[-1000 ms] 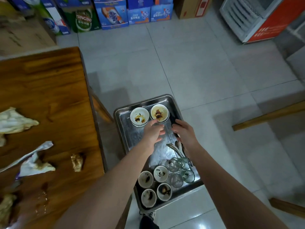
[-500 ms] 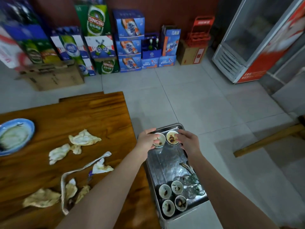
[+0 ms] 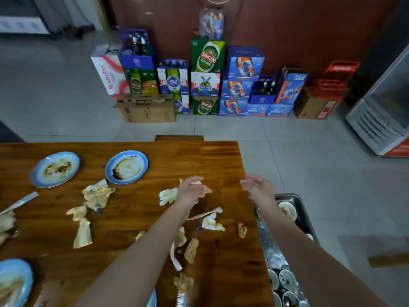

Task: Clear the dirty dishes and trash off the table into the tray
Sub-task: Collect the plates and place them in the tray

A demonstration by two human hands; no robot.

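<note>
Left hand (image 3: 191, 191), fingers loose and empty, hovers right over crumpled napkins (image 3: 166, 196) on the surface (image 3: 132, 218). Right hand (image 3: 257, 188), also open, is farther away.

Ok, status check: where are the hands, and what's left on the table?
Both hands open, empty: left hand above napkins, right hand near the table edge. Plates and napkins uncleared. Tray alongside, nothing between.

Two blue-rimmed plates (image 3: 54, 169) (image 3: 126, 167), smeared with sauce, lie flat along the counter's (image 3: 221, 156) far side. Crumpled, stained napkins (image 3: 97, 196) litter its middle. A steel tray (image 3: 303, 209) just off its right edge holds dirty bowls (image 3: 288, 210).
</note>
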